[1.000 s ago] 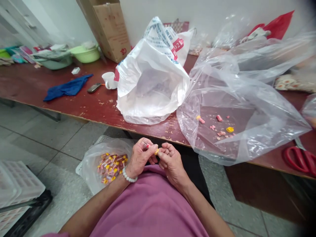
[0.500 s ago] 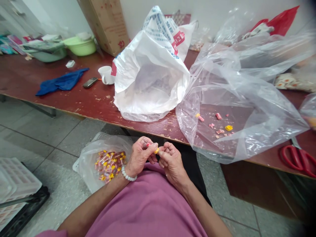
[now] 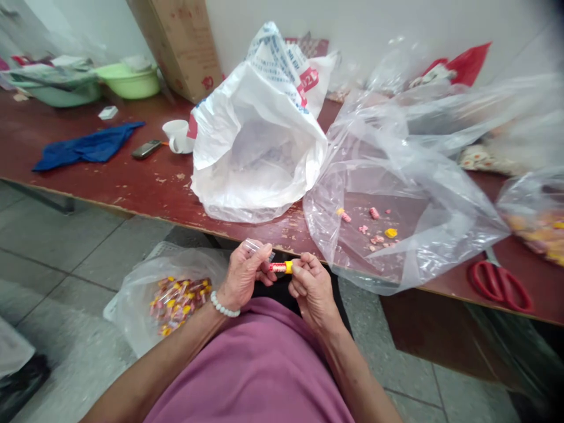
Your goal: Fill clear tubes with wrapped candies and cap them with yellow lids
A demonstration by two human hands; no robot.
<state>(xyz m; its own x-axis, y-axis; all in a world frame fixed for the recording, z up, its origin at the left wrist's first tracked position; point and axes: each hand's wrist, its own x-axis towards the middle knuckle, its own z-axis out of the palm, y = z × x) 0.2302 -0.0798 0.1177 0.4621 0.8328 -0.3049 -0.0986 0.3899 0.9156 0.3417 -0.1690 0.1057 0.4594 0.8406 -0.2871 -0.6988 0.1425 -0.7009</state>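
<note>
Between the thumb and fingers of my left hand [image 3: 241, 275] is a small clear plastic tube [image 3: 252, 245]. My right hand [image 3: 312, 288] pinches a yellow cap [image 3: 288, 267], and a red roll with pale print [image 3: 277, 268] sticks out of it toward the left hand. The roll's left end lies close to the tube's mouth and the left fingertips; whether it touches them I cannot tell. Below left of my hands, an open clear bag [image 3: 132, 305] holds several yellow-capped tubes [image 3: 176, 302]. A beaded bracelet [image 3: 224, 306] circles my left wrist.
On the red table [image 3: 145, 188] stands a large open white sack [image 3: 259, 205]. Right of it, a clear plastic bag [image 3: 423, 258] has loose pink bits and a yellow cap [image 3: 390, 233] by it. Red-handled scissors [image 3: 500, 286], a white cup [image 3: 178, 136], phone [image 3: 147, 149] and blue cloth [image 3: 88, 147] lie around.
My hands have drawn apart a little. The red roll on the yellow cap now shows outside the clear tube, where earlier it was inside. The view has shifted to the right.
</note>
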